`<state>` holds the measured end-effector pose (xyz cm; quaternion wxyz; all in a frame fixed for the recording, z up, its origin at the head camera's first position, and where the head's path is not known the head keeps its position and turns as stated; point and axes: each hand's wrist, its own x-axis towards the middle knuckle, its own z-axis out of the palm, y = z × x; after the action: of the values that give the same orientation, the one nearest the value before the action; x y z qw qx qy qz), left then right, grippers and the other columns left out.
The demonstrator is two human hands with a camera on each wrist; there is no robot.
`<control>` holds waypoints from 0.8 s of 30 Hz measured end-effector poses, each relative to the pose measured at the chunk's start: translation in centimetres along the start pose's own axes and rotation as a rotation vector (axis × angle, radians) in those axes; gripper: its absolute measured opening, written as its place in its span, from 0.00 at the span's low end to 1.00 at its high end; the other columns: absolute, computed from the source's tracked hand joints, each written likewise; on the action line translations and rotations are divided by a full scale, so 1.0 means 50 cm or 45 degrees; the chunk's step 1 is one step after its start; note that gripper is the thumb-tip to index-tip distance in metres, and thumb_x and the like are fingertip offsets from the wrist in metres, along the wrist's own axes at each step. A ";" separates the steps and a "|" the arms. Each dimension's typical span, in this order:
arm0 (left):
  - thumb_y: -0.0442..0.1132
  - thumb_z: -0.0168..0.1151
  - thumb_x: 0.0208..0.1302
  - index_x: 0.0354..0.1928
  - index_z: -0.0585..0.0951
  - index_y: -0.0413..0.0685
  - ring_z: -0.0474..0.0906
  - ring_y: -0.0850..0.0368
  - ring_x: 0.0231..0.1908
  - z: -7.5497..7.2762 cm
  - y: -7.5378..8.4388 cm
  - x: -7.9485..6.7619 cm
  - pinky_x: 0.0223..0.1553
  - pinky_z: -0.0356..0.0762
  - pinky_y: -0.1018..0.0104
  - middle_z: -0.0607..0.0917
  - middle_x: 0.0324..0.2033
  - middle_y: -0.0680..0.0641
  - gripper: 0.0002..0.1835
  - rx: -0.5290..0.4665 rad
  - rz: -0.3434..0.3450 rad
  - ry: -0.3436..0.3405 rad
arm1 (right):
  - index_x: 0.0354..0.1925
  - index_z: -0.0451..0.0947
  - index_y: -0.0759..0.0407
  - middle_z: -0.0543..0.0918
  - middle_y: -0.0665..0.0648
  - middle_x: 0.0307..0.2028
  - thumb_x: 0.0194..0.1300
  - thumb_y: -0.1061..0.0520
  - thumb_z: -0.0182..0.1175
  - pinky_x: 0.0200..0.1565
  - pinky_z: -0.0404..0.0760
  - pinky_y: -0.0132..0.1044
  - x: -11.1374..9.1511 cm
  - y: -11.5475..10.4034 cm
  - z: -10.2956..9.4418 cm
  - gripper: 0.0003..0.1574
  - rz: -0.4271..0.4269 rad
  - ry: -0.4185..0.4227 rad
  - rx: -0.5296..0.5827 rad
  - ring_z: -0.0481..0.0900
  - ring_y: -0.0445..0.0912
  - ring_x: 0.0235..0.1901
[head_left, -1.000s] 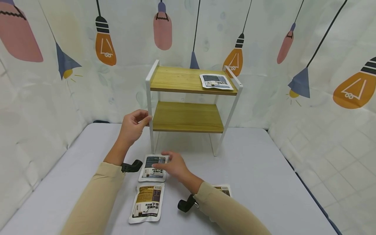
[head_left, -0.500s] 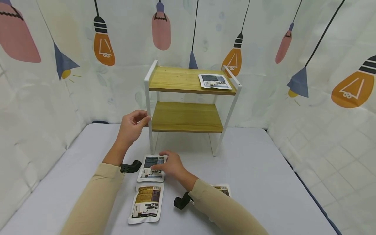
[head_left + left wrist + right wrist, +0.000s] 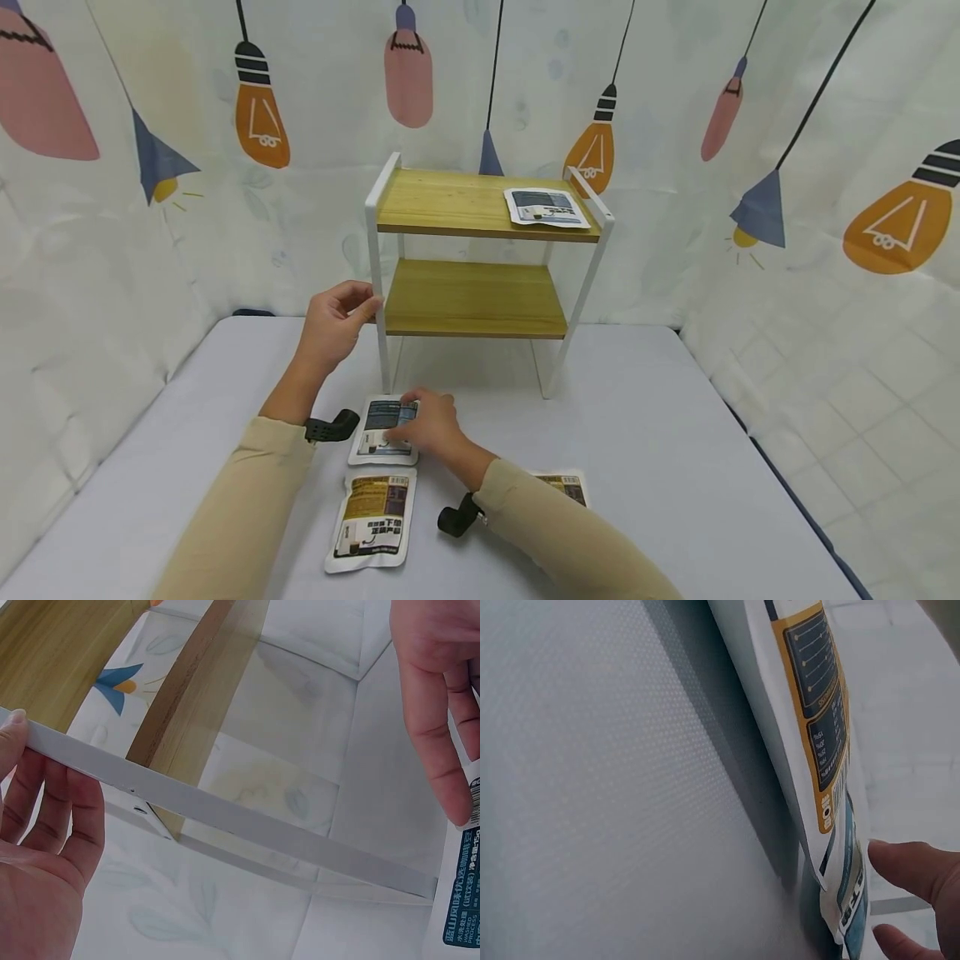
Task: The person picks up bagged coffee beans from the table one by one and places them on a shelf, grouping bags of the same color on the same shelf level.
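My left hand (image 3: 330, 325) holds the white left post (image 3: 225, 817) of a small two-tier shelf (image 3: 487, 327), thumb on one side and fingers on the other in the left wrist view. Below it, my right hand (image 3: 433, 429) hovers at the right side of a white pouch with a blue label (image 3: 382, 433) that lies flat on the table. Its thumb and fingers are spread over the label, and a fingertip reaches the pouch's edge in the left wrist view. Nearer to me lies a pouch with a brown-and-yellow label (image 3: 372, 521).
Another blue-labelled pouch (image 3: 546, 207) lies on the right of the shelf's wooden top. A further yellow-labelled pouch (image 3: 570, 483) is partly hidden behind the right sleeve. The white-covered table (image 3: 660, 433) ends at curtains printed with lamps.
My right hand has shifted slightly left over the blue-labelled pouch. The left hand keeps its hold on the shelf post, and the view has drifted a little.
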<state>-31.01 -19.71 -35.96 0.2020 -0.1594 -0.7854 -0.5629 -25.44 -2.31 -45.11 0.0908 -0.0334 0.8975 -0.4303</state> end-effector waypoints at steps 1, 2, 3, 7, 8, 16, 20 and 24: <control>0.42 0.63 0.74 0.54 0.83 0.38 0.83 0.67 0.39 0.000 -0.001 0.000 0.44 0.83 0.79 0.86 0.45 0.37 0.15 0.000 0.001 0.001 | 0.54 0.83 0.51 0.75 0.65 0.56 0.48 0.49 0.83 0.55 0.81 0.53 0.000 0.000 0.001 0.34 0.000 0.001 -0.013 0.73 0.56 0.53; 0.41 0.62 0.74 0.54 0.82 0.37 0.84 0.66 0.39 0.001 -0.001 0.001 0.44 0.84 0.78 0.86 0.46 0.36 0.15 0.007 0.002 0.000 | 0.54 0.83 0.51 0.74 0.66 0.55 0.48 0.49 0.83 0.54 0.81 0.53 0.000 -0.001 0.001 0.34 0.003 0.001 -0.025 0.73 0.56 0.53; 0.40 0.62 0.74 0.54 0.82 0.37 0.83 0.66 0.39 0.001 -0.001 0.001 0.45 0.84 0.78 0.86 0.46 0.36 0.15 0.009 0.004 -0.001 | 0.54 0.83 0.50 0.74 0.66 0.55 0.49 0.49 0.83 0.54 0.82 0.52 0.000 0.000 0.002 0.34 0.006 0.003 -0.033 0.73 0.56 0.53; 0.41 0.62 0.74 0.54 0.82 0.37 0.84 0.65 0.39 0.002 0.003 0.002 0.45 0.85 0.76 0.86 0.46 0.35 0.15 0.003 0.009 0.001 | 0.54 0.83 0.49 0.72 0.67 0.56 0.49 0.49 0.82 0.52 0.83 0.51 0.000 -0.001 0.005 0.33 0.024 0.013 -0.043 0.72 0.57 0.54; 0.41 0.62 0.74 0.54 0.82 0.36 0.84 0.65 0.39 0.002 0.004 0.002 0.45 0.85 0.75 0.86 0.46 0.34 0.15 -0.001 0.011 0.001 | 0.54 0.83 0.49 0.72 0.67 0.56 0.49 0.50 0.82 0.52 0.83 0.52 0.001 -0.001 0.006 0.33 0.026 0.017 -0.041 0.72 0.57 0.54; 0.42 0.63 0.73 0.53 0.83 0.37 0.84 0.66 0.39 -0.001 0.004 -0.002 0.45 0.84 0.77 0.86 0.46 0.33 0.16 -0.011 0.018 0.005 | 0.54 0.83 0.49 0.72 0.66 0.55 0.49 0.52 0.82 0.52 0.83 0.52 -0.002 -0.004 0.009 0.33 0.029 0.010 -0.051 0.72 0.56 0.53; 0.42 0.63 0.74 0.53 0.83 0.37 0.84 0.66 0.39 0.000 0.001 0.000 0.44 0.83 0.78 0.86 0.46 0.33 0.16 -0.012 0.022 0.007 | 0.55 0.82 0.50 0.73 0.65 0.54 0.50 0.52 0.82 0.51 0.83 0.50 0.001 -0.003 0.009 0.33 0.021 0.000 -0.049 0.72 0.54 0.51; 0.42 0.63 0.73 0.53 0.83 0.37 0.84 0.66 0.39 0.001 -0.001 -0.001 0.44 0.83 0.79 0.86 0.44 0.36 0.15 -0.016 0.023 0.014 | 0.55 0.82 0.49 0.75 0.62 0.53 0.51 0.53 0.81 0.52 0.82 0.48 0.002 -0.001 0.009 0.32 -0.004 -0.012 -0.050 0.73 0.52 0.49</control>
<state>-31.01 -19.69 -36.02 0.2104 -0.1646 -0.7792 -0.5669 -25.48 -2.69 -45.37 0.0936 -0.0384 0.9054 -0.4124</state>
